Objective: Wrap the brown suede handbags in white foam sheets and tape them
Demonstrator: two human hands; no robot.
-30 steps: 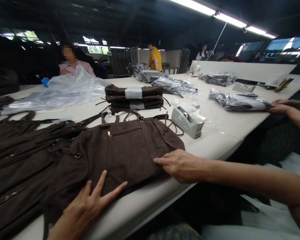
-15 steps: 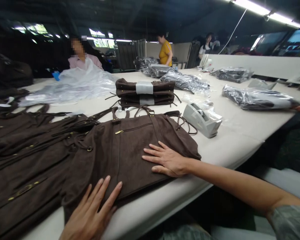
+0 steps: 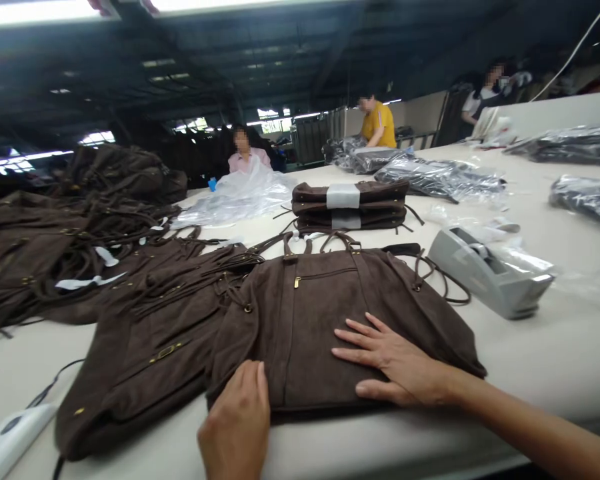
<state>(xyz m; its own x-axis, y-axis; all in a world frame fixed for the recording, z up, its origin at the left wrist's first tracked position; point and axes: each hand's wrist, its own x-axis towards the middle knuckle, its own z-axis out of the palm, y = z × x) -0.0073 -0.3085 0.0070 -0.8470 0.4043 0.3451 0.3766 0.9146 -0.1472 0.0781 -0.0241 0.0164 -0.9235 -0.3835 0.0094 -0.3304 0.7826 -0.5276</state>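
Note:
A dark brown suede-like handbag (image 3: pixel 325 320) lies flat before me. A zip with a brass pull runs across its upper part, and its handles point away from me. My left hand (image 3: pixel 240 413) is closed at the bag's lower left edge, fingers together and curled over the fabric; the thumb is hidden. On the lower right of the bag, my right hand (image 3: pixel 393 367) lies flat with its fingers spread. Another brown bag (image 3: pixel 145 360) with a brass buckle lies against the left side, partly under the first one.
A grey tape dispenser (image 3: pixel 490 273) stands right of the bag. Behind it are stacked brown bags with white bands (image 3: pixel 344 197) and plastic-wrapped bags (image 3: pixel 440 177). More brown bags (image 3: pixel 25 247) are heaped left. A white device (image 3: pixel 15 433) sits front left. Several people work beyond the table.
My left hand has gone from spread fingers to curled fingers at the bag's lower left edge. My right hand stays flat on the bag. The view has swung left.

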